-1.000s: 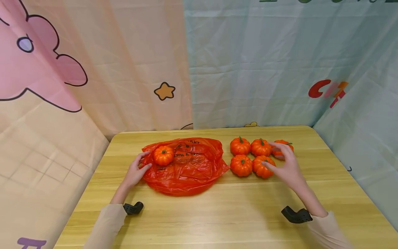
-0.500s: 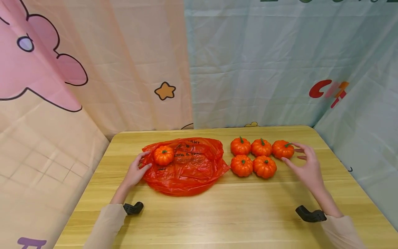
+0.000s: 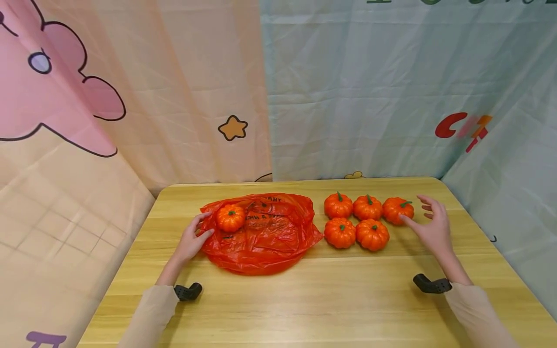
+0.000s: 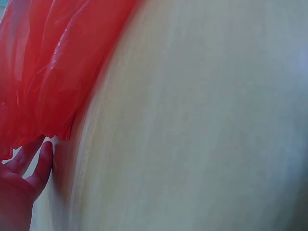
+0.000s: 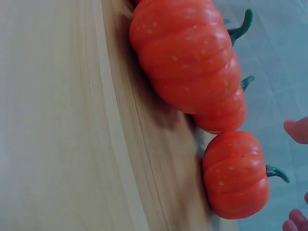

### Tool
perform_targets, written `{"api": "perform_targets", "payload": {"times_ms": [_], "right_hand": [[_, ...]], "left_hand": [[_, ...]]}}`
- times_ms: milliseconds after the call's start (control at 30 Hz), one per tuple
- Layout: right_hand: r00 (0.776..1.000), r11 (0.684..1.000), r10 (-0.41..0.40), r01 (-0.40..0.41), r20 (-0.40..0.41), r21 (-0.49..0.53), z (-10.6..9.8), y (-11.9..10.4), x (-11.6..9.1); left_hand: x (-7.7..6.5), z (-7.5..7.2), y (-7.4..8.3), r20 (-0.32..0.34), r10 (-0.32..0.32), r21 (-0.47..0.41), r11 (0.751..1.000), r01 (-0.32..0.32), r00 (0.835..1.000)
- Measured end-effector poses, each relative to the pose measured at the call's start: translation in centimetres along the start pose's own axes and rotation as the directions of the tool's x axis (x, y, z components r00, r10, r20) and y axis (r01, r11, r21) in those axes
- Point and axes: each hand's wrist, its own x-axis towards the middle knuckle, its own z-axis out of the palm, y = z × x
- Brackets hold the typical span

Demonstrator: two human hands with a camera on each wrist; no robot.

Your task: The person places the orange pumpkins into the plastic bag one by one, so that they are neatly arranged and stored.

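Note:
A red plastic bag (image 3: pixel 274 251) with black print lies flat on the table, and one small orange pumpkin (image 3: pixel 231 218) sits on its left part. At the bag's left edge is my left hand (image 3: pixel 189 244), thumb and fingers spread; in the left wrist view its fingertips (image 4: pixel 45 154) are right at the bag's hem. My right hand (image 3: pixel 436 233) stands open beside the rightmost pumpkin (image 3: pixel 397 210), thumb tip close to its near side and the other fingers apart from it. In the right wrist view only some fingertips (image 5: pixel 297 130) show, near a green-stemmed pumpkin (image 5: pixel 236 175).
Left of that rightmost pumpkin, two pumpkins (image 3: pixel 338 206) continue the back row, with two more (image 3: pixel 373 235) in front, close to the bag's right corner. The wooden table (image 3: pixel 304 304) ends at printed curtains (image 3: pixel 370 96) behind and at both sides.
My right hand has moved right, from over the pumpkins to beside the rightmost one, and its fingers have come slightly away from it. My left hand and the bag stay as they were.

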Motion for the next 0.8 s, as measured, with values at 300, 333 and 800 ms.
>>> {"api": "perform_targets", "payload": {"times_ms": [300,333,800], "right_hand": [[0.987,0.993,0.117,-0.118,0.111,0.000,0.3,2.0,1.0],[0.983,0.991,0.131,-0.132,0.128,0.001,0.3,2.2,1.1],[0.908,0.953,0.296,-0.303,0.295,-0.023,1.3,3.9,0.9]], "left_hand": [[0.1,0.0,-0.4,-0.002,-0.006,0.006,1.000,0.006,1.000],[0.1,0.1,-0.4,-0.002,-0.005,0.006,1.000,0.005,1.000],[0.2,0.1,-0.4,0.002,-0.001,-0.006,1.000,0.001,1.000]]}}
